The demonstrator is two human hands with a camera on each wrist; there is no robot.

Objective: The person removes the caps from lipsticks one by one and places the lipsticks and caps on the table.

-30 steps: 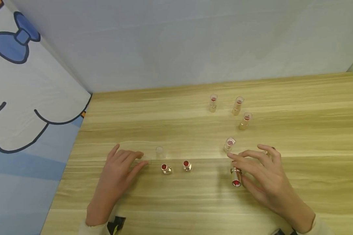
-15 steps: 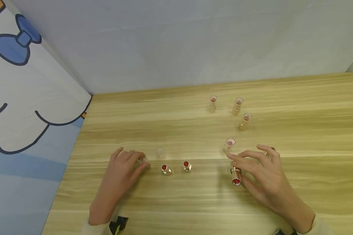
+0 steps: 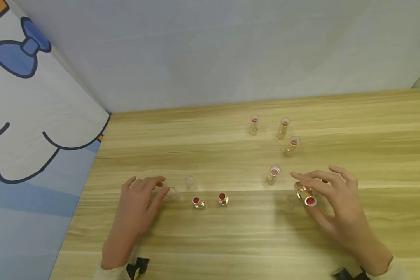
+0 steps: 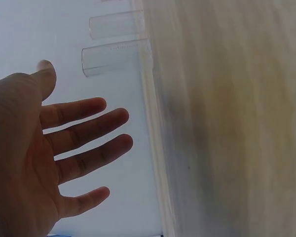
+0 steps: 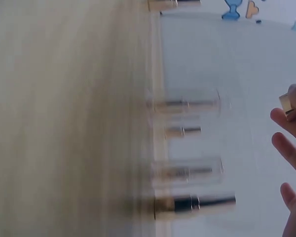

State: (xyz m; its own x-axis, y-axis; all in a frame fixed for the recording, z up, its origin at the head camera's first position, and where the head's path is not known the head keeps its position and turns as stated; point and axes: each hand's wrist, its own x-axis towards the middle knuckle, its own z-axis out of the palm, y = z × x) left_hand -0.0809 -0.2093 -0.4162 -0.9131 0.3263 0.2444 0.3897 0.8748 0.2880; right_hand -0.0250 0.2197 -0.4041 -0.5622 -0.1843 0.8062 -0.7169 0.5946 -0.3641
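Observation:
My left hand (image 3: 136, 206) has its fingers spread and holds nothing, as the left wrist view also shows. Just off its fingertips a clear cap (image 3: 173, 193) stands on the table, with a second clear cap (image 3: 190, 182) behind it. Two uncapped red lipsticks (image 3: 197, 202) (image 3: 223, 198) stand upright to the right of these. With thumb and fingers my right hand (image 3: 339, 202) pinches an uncapped gold lipstick (image 3: 305, 194), tilted with its red end toward me. A faint clear cap (image 3: 291, 200) stands left of that lipstick. Another lipstick (image 3: 324, 181) is mostly hidden behind the right fingers.
A capped lipstick (image 3: 273, 175) stands to the left of the right hand. Further back are three more capped ones (image 3: 254, 125) (image 3: 283, 128) (image 3: 292, 146). The wooden table (image 3: 161, 147) ends at a pale wall (image 3: 213, 58), with a printed cartoon sheet (image 3: 28, 116) on the left.
My left hand has let go of the nearer clear cap and drawn slightly left. My right hand has moved right and a little back with the lipstick, and a clear cap now shows beside it.

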